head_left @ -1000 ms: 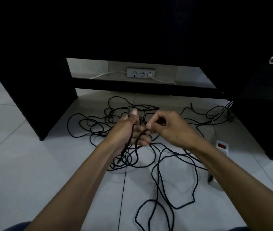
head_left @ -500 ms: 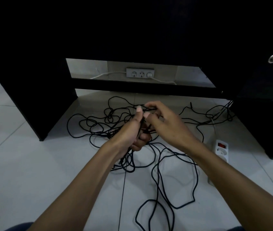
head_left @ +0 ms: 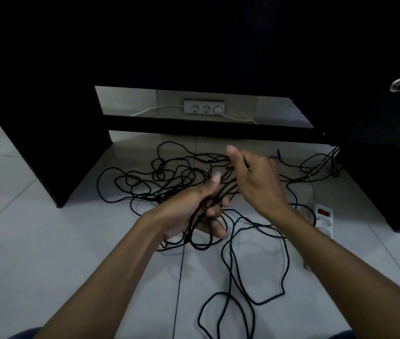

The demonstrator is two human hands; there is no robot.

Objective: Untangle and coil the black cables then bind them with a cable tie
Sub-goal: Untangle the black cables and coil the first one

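- Coiling under way, by the look of it: several strands of the black cables (head_left: 208, 199) gathered in the left hand (head_left: 189, 211), fingers (head_left: 214, 212) curled round the bundle, thumb pressing along its top.
- Right hand (head_left: 255, 182) raised just beyond the left, thumb and fingers apparently pinching one strand near the bundle's far end; grip partly hidden behind the hand, so not fully certain.
- Bulk of the cable not yet gathered: loose overlapping loops sprawled over the floor (head_left: 35, 241) under the dark desk (head_left: 47, 118), with a long open loop trailing toward the camera.
- Best done by feeding one strand at a time, sliding the pinch along it to find crossings before laying each new turn into the left palm.
- Worth keeping turns similar in size and the left grip firm but not crushing, so the coil stays flat for the tie.
- Likely snag: pulling hard on a crossed loop, tightening a knot in the pile.
- Cable thin, round, matte black, limp enough to drape in soft curves.
- Floor of pale glossy tiles with dark grout lines.
- White power strip (head_left: 323, 216) with a red switch at right; white wall socket (head_left: 203, 106) behind the desk.
- No cable tie in view.
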